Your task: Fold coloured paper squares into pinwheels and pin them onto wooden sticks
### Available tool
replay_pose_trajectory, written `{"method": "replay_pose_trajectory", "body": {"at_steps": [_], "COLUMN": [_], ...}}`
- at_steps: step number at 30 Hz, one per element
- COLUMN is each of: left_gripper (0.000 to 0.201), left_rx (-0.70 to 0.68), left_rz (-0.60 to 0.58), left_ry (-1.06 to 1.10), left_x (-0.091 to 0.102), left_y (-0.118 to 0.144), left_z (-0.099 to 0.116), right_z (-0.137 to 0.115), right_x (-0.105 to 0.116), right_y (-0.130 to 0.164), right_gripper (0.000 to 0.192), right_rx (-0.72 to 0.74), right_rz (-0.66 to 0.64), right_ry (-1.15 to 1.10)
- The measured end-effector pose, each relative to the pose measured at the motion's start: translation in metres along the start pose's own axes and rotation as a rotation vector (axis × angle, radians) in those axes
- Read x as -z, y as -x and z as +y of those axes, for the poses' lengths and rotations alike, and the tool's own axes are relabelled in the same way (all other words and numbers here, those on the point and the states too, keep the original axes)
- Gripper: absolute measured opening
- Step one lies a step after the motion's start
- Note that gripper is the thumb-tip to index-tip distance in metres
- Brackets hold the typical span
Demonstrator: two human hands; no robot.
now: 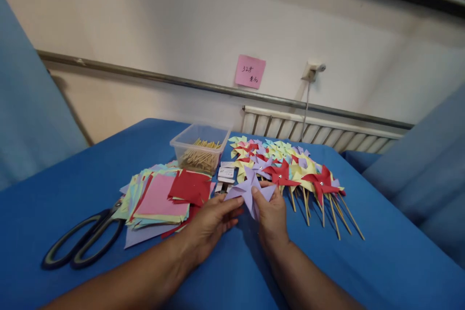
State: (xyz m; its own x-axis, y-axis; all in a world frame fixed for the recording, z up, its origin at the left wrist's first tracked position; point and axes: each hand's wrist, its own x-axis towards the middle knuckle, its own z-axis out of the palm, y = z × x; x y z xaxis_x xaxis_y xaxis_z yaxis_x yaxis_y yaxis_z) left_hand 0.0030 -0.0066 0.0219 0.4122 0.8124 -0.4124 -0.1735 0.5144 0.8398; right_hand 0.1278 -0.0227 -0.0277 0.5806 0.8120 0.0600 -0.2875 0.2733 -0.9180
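Note:
A lavender paper pinwheel (247, 191), its blades folded in to the middle, is held up above the blue-covered table. My left hand (214, 223) pinches its left blade between thumb and fingers. On the other side my right hand (271, 210) grips it, with the thumb pressed near its centre and the fingers behind. No stick shows on this pinwheel. Just beyond my hands lie small white boxes (226, 173). To the right, many finished pinwheels (281, 174) in red, yellow, lavender and blue lie in rows on wooden sticks.
Left of my hands is a stack of coloured paper squares (160, 196), with large dark-handled scissors (85, 240) beside it. Behind stands a clear plastic bin (199, 147) of wooden sticks. A radiator (290, 126) and a pink note (250, 71) are at the wall.

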Motion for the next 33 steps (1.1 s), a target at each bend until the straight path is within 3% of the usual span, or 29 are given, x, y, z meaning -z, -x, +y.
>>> {"method": "replay_pose_trajectory", "body": {"at_steps": [5, 11, 18, 22, 30, 33], "left_gripper": [0.029, 0.022, 0.021, 0.018, 0.008, 0.009], "left_rx": [-0.043, -0.108, -0.157, -0.170, -0.204, -0.203], "left_rz": [-0.085, 0.000, -0.008, -0.008, 0.113, 0.115], "left_ry": [0.103, 0.110, 0.157, 0.129, 0.169, 0.207], "left_x": [-0.026, -0.020, -0.016, -0.008, 0.026, 0.031], "left_y": [-0.013, -0.017, -0.017, -0.014, -0.005, -0.002], "left_z": [-0.015, -0.020, -0.015, -0.009, 0.016, 0.017], "right_z": [-0.006, -0.006, -0.005, -0.005, -0.002, 0.000], "right_x": [0.000, -0.008, -0.009, -0.008, -0.009, -0.007], "right_y": [-0.005, 0.001, 0.007, 0.009, 0.027, 0.035], "right_gripper": [0.032, 0.032, 0.035, 0.039, 0.048, 0.039], "right_rx": [0.032, -0.051, -0.043, -0.082, 0.165, 0.215], "right_rz": [0.055, 0.021, 0.032, -0.101, -0.318, -0.456], "right_ry": [-0.019, -0.033, 0.001, -0.058, 0.082, 0.202]}}
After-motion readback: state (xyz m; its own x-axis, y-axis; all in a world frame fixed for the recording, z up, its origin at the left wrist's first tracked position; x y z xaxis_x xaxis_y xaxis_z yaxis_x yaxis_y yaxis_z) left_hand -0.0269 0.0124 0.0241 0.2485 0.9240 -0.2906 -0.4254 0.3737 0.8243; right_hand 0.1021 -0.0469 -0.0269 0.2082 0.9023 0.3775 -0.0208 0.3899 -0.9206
